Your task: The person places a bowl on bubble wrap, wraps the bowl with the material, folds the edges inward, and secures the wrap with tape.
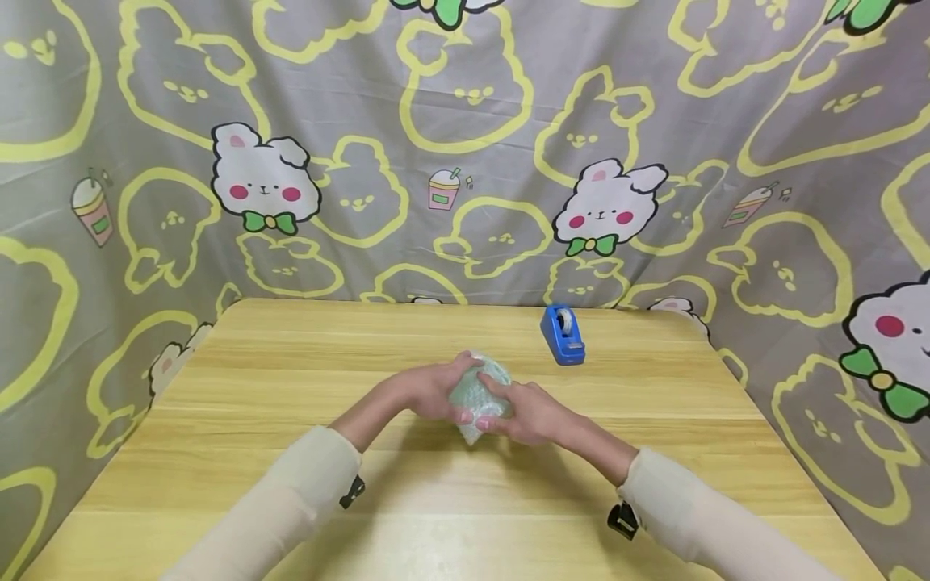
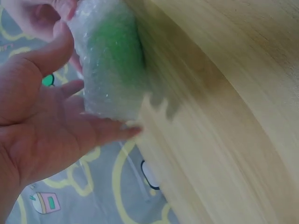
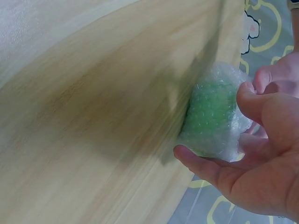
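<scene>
A bubble-wrapped bundle [image 1: 474, 397] is held between both hands over the middle of the table. Something green shows through the clear wrap [image 2: 114, 58]; its exact kind is hidden by the bubbles. My left hand [image 1: 434, 392] grips the bundle from the left side, thumb and fingers around its end. From the right, my right hand [image 1: 533, 411] holds it, its thumb lying on the wrap and the other fingers spread around the end. In the right wrist view the bundle [image 3: 212, 114] looks short and rounded, and a pointed flap of wrap hangs toward me in the head view.
A blue tape dispenser [image 1: 563, 335] with a roll of clear tape stands at the table's back right. The wooden table [image 1: 291, 363] reaches to a grey curtain [image 1: 494, 266] with yellow outlines and white rabbits, hanging behind and along both sides.
</scene>
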The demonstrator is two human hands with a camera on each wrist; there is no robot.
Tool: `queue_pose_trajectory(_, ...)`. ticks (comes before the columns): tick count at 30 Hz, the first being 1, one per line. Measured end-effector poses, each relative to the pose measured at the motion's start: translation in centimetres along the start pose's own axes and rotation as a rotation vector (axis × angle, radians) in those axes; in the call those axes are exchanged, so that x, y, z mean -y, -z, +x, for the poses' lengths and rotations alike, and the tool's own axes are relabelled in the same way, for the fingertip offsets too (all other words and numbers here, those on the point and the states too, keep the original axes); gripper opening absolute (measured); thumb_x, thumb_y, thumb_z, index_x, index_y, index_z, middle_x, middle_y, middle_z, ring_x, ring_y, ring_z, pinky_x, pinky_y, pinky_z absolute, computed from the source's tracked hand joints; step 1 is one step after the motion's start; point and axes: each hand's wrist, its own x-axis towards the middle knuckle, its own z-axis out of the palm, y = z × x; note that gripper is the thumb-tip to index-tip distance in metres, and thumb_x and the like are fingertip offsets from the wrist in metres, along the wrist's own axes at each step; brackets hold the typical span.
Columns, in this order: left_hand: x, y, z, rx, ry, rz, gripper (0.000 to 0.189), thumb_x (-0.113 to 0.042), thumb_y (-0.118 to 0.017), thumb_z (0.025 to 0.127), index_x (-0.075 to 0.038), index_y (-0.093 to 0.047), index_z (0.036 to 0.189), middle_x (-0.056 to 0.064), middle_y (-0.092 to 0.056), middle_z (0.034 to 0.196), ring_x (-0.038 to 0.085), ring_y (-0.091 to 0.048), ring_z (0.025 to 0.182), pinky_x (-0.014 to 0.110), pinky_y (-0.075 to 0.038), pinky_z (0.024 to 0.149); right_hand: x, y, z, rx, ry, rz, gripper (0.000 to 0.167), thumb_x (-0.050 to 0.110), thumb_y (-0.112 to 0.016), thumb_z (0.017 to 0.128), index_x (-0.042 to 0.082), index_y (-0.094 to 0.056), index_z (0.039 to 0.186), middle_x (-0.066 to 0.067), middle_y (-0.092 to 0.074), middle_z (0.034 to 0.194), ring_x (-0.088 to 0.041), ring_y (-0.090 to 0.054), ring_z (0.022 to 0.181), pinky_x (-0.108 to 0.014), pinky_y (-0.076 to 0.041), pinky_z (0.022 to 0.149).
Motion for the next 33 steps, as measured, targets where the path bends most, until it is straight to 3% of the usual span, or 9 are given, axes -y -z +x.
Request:
queue_pose_trajectory(3,0.4,0.0,0.0,0.024,-0.006,-0.015,0.09,-0.021,-0.074,0.093,-0.018,-0.018,0.163,0.013,-0.008,0.171,0.036,-0.041,0.144,0.051,-0.036,0.118,0.1,0.0,0.1,0.001,-0.014,-0.004,0.081,0.044,-0.07,0.094,0.02,-0.031,0.161,-0.005,-0.063,0.08,-0.014,-0.053,0.063,-0.029,-0.048,0.067)
queue_pose_trajectory(9,0.8,-0.5,-0.1,-0.024,-0.018,-0.062,0.088,-0.018,-0.073,0.093,-0.02,-0.02,0.163,0.013,-0.006,0.172,0.042,-0.035,0.147,0.056,-0.034,0.118,0.1,0.1,0.1,-0.011,-0.035,-0.01,0.081,0.044,-0.071,0.094,0.02,-0.031,0.161,-0.022,-0.071,0.115,-0.018,-0.059,0.076,-0.035,-0.052,0.076)
queue_pose_trajectory(14,1.5,-0.8,-0.1,-0.034,-0.035,-0.122,0.084,-0.017,-0.07,0.095,-0.021,-0.021,0.163,0.014,-0.004,0.171,0.043,-0.027,0.151,0.06,-0.028,0.12,0.0,0.0,0.3,-0.015,-0.042,-0.012,0.081,0.045,-0.07,0.094,0.022,-0.031,0.161,-0.025,-0.065,0.132,-0.022,-0.062,0.091,-0.04,-0.053,0.086)
queue_pose_trajectory(20,2.2,-0.9,-0.1,-0.025,-0.048,-0.178,0.081,-0.021,-0.067,0.098,-0.024,-0.02,0.163,0.012,-0.003,0.172,0.041,-0.021,0.153,0.059,-0.022,0.122,-0.1,0.0,0.5,-0.01,-0.044,0.0,0.082,0.047,-0.07,0.093,0.023,-0.031,0.161,-0.026,-0.062,0.137,-0.021,-0.062,0.091,-0.041,-0.053,0.089)
queue_pose_trajectory(28,2.0,-1.0,0.0,-0.077,-0.04,-0.148,0.082,-0.018,-0.071,0.094,-0.022,-0.025,0.162,0.014,-0.012,0.171,0.043,-0.032,0.149,0.06,-0.029,0.119,0.0,0.2,0.4,-0.003,-0.06,0.031,0.083,0.047,-0.071,0.093,0.024,-0.03,0.161,-0.025,-0.063,0.135,-0.018,-0.06,0.08,-0.04,-0.053,0.086)
queue_pose_trajectory(33,1.5,-1.2,-0.1,-0.046,-0.025,-0.087,0.081,-0.018,-0.068,0.097,-0.019,-0.021,0.162,0.016,0.0,0.171,0.045,-0.015,0.154,0.061,-0.022,0.122,-0.1,0.1,0.4,-0.004,-0.062,0.03,0.082,0.047,-0.072,0.092,0.024,-0.031,0.161,-0.025,-0.057,0.144,-0.021,-0.061,0.09,-0.041,-0.053,0.088)
